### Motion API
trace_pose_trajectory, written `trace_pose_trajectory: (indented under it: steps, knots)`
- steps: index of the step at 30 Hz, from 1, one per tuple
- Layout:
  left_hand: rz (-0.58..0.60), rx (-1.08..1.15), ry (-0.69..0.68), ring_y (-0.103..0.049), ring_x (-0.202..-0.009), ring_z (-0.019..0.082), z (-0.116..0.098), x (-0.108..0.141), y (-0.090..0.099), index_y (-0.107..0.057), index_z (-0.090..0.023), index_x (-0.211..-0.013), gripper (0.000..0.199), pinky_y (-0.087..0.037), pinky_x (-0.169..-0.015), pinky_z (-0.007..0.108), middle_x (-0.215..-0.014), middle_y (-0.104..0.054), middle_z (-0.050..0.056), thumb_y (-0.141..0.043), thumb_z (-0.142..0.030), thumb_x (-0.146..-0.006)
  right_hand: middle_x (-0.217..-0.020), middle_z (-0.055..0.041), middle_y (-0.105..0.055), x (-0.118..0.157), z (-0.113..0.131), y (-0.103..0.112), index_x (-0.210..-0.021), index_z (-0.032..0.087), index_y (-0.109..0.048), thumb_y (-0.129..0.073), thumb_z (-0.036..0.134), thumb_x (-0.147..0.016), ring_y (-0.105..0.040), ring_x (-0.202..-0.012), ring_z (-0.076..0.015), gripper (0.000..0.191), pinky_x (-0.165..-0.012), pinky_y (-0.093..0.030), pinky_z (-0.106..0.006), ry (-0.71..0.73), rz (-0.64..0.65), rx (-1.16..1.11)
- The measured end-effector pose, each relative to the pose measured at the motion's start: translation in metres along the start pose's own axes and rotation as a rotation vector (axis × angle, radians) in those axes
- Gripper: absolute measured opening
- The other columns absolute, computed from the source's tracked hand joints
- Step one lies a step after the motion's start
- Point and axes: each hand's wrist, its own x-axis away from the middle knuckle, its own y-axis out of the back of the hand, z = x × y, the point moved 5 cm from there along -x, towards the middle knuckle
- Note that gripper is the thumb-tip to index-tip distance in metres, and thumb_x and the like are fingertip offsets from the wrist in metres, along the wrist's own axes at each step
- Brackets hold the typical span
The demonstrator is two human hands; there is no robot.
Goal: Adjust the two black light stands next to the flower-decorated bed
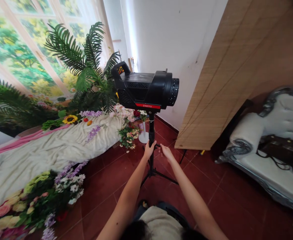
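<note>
A black studio light with a red label sits on top of an upright black stand, its round front end pointing right. My left hand is wrapped round the stand's pole below the light. Just right of the pole, my right hand has its thumb and fingers at a small dark knob on the stand; what lies between the fingertips is too small to make out. The stand's legs spread on the red tiled floor below my hands.
Cream cloth with flowers and fruit lies at the left, a flower bunch nearer. Palm leaves rise behind the light. A woven panel leans at the right, beside a white sofa holding a dark bag.
</note>
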Motion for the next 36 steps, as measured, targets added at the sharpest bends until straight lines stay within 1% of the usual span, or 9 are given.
trace_pose_trajectory:
  steps: [4, 7, 15, 19, 24, 27, 29, 33, 36]
  knots:
    - [-0.012, -0.012, -0.025, -0.059, -0.074, 0.015, -0.003, 0.002, 0.000, -0.061, -0.016, -0.087, 0.037, -0.047, -0.073, 0.027, -0.080, -0.063, 0.003, -0.065, -0.046, -0.066, -0.074, -0.0027, -0.062, 0.014, 0.012, 0.012, -0.084, 0.019, -0.053, -0.045, 0.058, -0.077, -0.055, -0.059, -0.0142, 0.040, -0.055, -0.044, -0.025, 0.264, -0.196, 0.180]
    - [-0.028, 0.007, 0.001, -0.059, -0.078, 0.016, -0.006, 0.003, 0.000, -0.061, -0.016, -0.085, 0.036, -0.046, -0.077, 0.028, -0.082, -0.064, 0.004, -0.067, -0.045, -0.065, -0.079, -0.0043, -0.064, 0.026, 0.021, 0.009, -0.092, 0.019, -0.055, -0.049, 0.056, -0.076, -0.059, -0.072, -0.0172, 0.041, -0.068, -0.046, -0.029, 0.376, -0.177, 0.287]
    - [-0.015, 0.037, 0.000, -0.059, -0.078, 0.016, -0.012, 0.005, -0.002, -0.060, -0.016, -0.084, 0.035, -0.047, -0.077, 0.029, -0.084, -0.064, 0.005, -0.068, -0.044, -0.064, -0.070, -0.0016, -0.063, 0.030, 0.036, 0.006, -0.077, 0.021, -0.057, -0.044, 0.056, -0.080, -0.057, -0.065, -0.0170, 0.037, -0.064, -0.043, -0.026, 0.472, -0.210, 0.482]
    - [0.002, 0.046, 0.021, -0.059, -0.069, 0.015, -0.008, 0.005, -0.003, -0.059, -0.016, -0.083, 0.036, -0.048, -0.070, 0.028, -0.079, -0.063, 0.004, -0.067, -0.046, -0.064, -0.052, 0.0010, -0.052, 0.013, 0.032, 0.007, -0.056, 0.020, -0.050, -0.046, 0.056, -0.078, -0.047, -0.051, -0.0138, 0.042, -0.050, -0.036, -0.023, 0.267, -0.183, 0.416]
    - [-0.015, 0.003, 0.003, -0.060, -0.075, 0.016, -0.008, 0.004, -0.001, -0.060, -0.016, -0.082, 0.035, -0.047, -0.076, 0.029, -0.080, -0.064, 0.004, -0.066, -0.046, -0.065, -0.043, 0.0058, -0.037, -0.002, 0.013, -0.007, -0.058, 0.019, -0.046, -0.040, 0.040, -0.085, -0.026, -0.035, -0.0069, 0.035, -0.037, -0.025, -0.018, -0.300, 0.240, -0.097]
    - [-0.023, -0.020, -0.018, -0.059, -0.077, 0.016, -0.009, 0.003, 0.000, -0.061, -0.016, -0.083, 0.036, -0.047, -0.077, 0.028, -0.080, -0.064, 0.004, -0.066, -0.046, -0.065, -0.044, 0.0068, -0.036, -0.001, 0.010, -0.010, -0.060, 0.018, -0.044, -0.039, 0.039, -0.086, -0.023, -0.033, -0.0050, 0.033, -0.034, -0.021, -0.016, -0.373, 0.361, -0.195]
    - [-0.022, -0.024, -0.026, -0.059, -0.076, 0.015, -0.009, 0.003, -0.001, -0.061, -0.015, -0.083, 0.036, -0.046, -0.076, 0.028, -0.079, -0.064, 0.004, -0.066, -0.046, -0.065, -0.047, 0.0054, -0.041, -0.001, 0.010, -0.005, -0.064, 0.018, -0.046, -0.041, 0.043, -0.085, -0.026, -0.034, -0.0051, 0.033, -0.034, -0.022, -0.017, -0.268, 0.268, -0.111]
    - [-0.025, -0.016, -0.033, -0.058, -0.073, 0.014, -0.006, 0.002, -0.002, -0.060, -0.015, -0.083, 0.037, -0.045, -0.074, 0.026, -0.077, -0.062, 0.003, -0.065, -0.047, -0.065, -0.069, -0.0008, -0.058, 0.007, 0.023, 0.009, -0.085, 0.018, -0.054, -0.053, 0.049, -0.077, -0.051, -0.054, -0.0108, 0.032, -0.050, -0.041, -0.021, 0.270, -0.046, 0.178]
    - [-0.035, -0.029, -0.049, -0.056, -0.071, 0.013, -0.003, 0.001, -0.002, -0.060, -0.014, -0.081, 0.035, -0.044, -0.073, 0.025, -0.076, -0.061, 0.002, -0.064, -0.046, -0.066, -0.080, -0.0025, -0.061, 0.021, 0.032, 0.010, -0.098, 0.019, -0.055, -0.052, 0.049, -0.079, -0.057, -0.070, -0.0141, 0.035, -0.067, -0.046, -0.026, 0.551, -0.067, 0.389]
